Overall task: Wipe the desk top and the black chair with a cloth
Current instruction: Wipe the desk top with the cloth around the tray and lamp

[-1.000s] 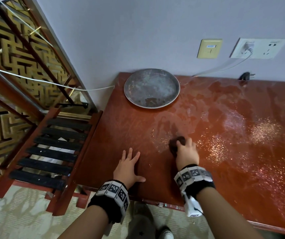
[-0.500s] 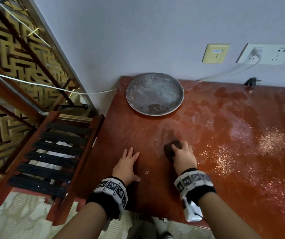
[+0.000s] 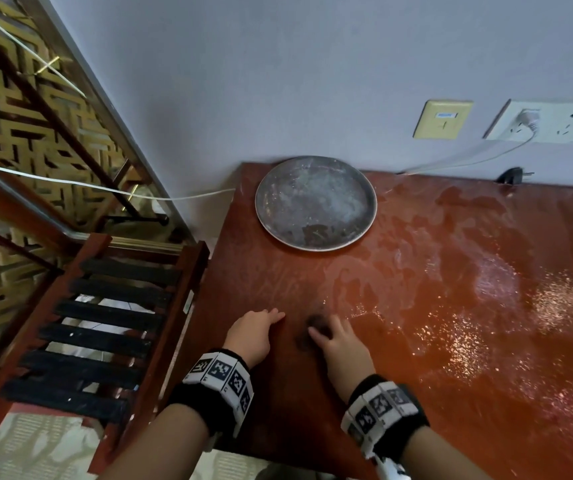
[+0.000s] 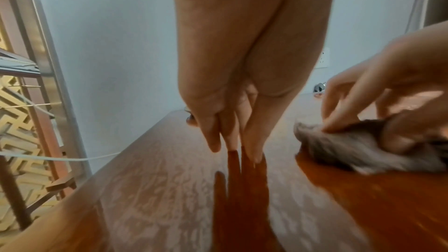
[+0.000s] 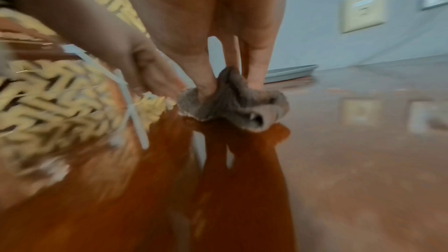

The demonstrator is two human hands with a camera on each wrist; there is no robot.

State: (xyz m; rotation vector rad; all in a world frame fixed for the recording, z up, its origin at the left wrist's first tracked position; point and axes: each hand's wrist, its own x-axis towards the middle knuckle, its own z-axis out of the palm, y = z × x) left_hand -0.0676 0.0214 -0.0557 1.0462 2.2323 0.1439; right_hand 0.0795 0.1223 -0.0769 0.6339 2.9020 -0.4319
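The glossy red-brown desk top (image 3: 434, 358) shows wet smears and bright specks on its right part. My right hand (image 3: 338, 341) grips a small dark grey cloth (image 3: 312, 323) and presses it on the desk near the front left. In the right wrist view the fingers (image 5: 257, 76) dig into the bunched cloth (image 5: 237, 106). My left hand (image 3: 255, 329) lies flat on the desk just left of the cloth, fingers (image 4: 230, 137) straight and close together. The cloth (image 4: 351, 147) sits beside it. The chair with black slats (image 3: 105, 320) stands left of the desk.
A round grey metal plate (image 3: 316, 202) lies at the desk's back left corner. On the wall are a yellow switch (image 3: 442, 119) and a white socket (image 3: 548, 121) with a cable plugged in. A black plug (image 3: 511, 175) lies at the back edge. A gold lattice screen (image 3: 18, 116) stands at left.
My right hand has slid the cloth left and toward the front edge, closer to my left hand. The left hand has stayed flat on the desk.
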